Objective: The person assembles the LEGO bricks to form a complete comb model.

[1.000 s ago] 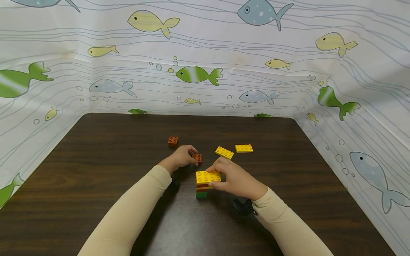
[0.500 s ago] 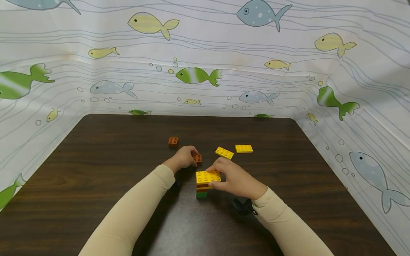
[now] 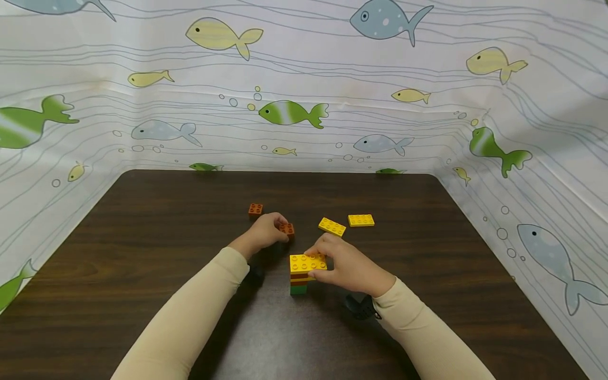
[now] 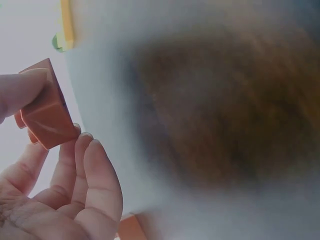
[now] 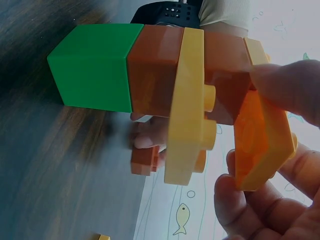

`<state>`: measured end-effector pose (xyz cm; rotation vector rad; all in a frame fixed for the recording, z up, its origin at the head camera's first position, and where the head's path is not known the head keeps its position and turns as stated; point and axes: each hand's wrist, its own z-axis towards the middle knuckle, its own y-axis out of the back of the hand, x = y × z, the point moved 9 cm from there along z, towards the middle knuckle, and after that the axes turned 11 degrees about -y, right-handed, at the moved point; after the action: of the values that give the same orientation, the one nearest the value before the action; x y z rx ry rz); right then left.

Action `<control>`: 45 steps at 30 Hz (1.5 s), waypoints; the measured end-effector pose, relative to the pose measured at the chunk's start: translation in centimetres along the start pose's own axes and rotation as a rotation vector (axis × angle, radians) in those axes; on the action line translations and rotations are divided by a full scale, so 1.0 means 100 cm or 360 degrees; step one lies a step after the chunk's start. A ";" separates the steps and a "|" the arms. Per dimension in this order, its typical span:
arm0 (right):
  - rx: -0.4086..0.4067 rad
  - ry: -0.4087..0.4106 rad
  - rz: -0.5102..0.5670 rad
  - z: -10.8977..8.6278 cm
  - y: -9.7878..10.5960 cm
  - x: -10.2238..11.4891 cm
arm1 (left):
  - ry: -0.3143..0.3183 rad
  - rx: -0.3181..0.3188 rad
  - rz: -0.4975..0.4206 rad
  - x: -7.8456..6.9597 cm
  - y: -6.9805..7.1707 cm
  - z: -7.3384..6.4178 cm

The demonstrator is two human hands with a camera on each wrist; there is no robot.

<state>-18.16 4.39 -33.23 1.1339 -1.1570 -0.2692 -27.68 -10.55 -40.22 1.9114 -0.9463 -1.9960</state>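
Observation:
Between thumb and fingertips, my left hand (image 3: 262, 232) pinches a small brown toy brick (image 4: 49, 117), held slightly off the table as far as I can tell. My right hand (image 3: 355, 268) grips the top yellow plate (image 3: 304, 262) of a standing stack, thumb on the near side and fingers behind. In the right wrist view, this stack runs from a green brick (image 5: 95, 70) through a brown brick (image 5: 154, 70), an overhanging yellow plate (image 5: 186, 115) and another brown brick (image 5: 225, 75) to the top yellow plate.
Another brown brick (image 3: 255, 209) lies behind my left hand on the dark wooden table (image 3: 119, 274). Two yellow plates (image 3: 332, 226) (image 3: 361, 220) lie beyond my right hand. A fish-patterned sheet (image 3: 294, 68) surrounds the table's back and sides.
My left hand has drawn the brown brick a little left and back, seemingly raising it. My right hand keeps its grip on the stack.

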 end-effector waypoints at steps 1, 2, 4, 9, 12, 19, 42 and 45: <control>-0.0001 0.0001 0.0001 0.000 0.000 0.000 | -0.0003 -0.0007 -0.0014 0.000 0.001 -0.001; -0.0002 0.0003 0.0001 0.000 0.000 0.000 | -0.0007 -0.0015 -0.0026 -0.001 0.003 -0.002; -0.0004 0.0003 -0.0001 0.000 -0.001 -0.001 | -0.0016 -0.0027 -0.0041 -0.001 0.005 -0.005; -0.0003 -0.0001 -0.0002 0.000 -0.002 -0.002 | -0.0046 -0.0062 -0.0077 -0.007 0.011 -0.012; -0.0002 -0.0010 0.0004 0.000 -0.002 -0.003 | -0.0061 -0.0081 -0.0127 -0.011 0.014 -0.018; 0.0010 -0.0005 0.0034 -0.001 -0.004 -0.006 | -0.0158 -0.0072 -0.0193 -0.025 0.019 -0.035; 0.0010 0.0043 0.0038 -0.001 -0.006 -0.008 | -0.0449 0.0046 -0.0179 -0.060 -0.001 -0.073; 0.0012 0.0047 0.0036 -0.001 -0.006 -0.007 | -0.0471 0.0064 -0.0164 -0.063 -0.005 -0.077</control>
<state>-18.19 4.67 -34.12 1.1273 -1.1454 -0.2300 -19.36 -8.85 -34.96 1.7475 -0.9798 -2.3852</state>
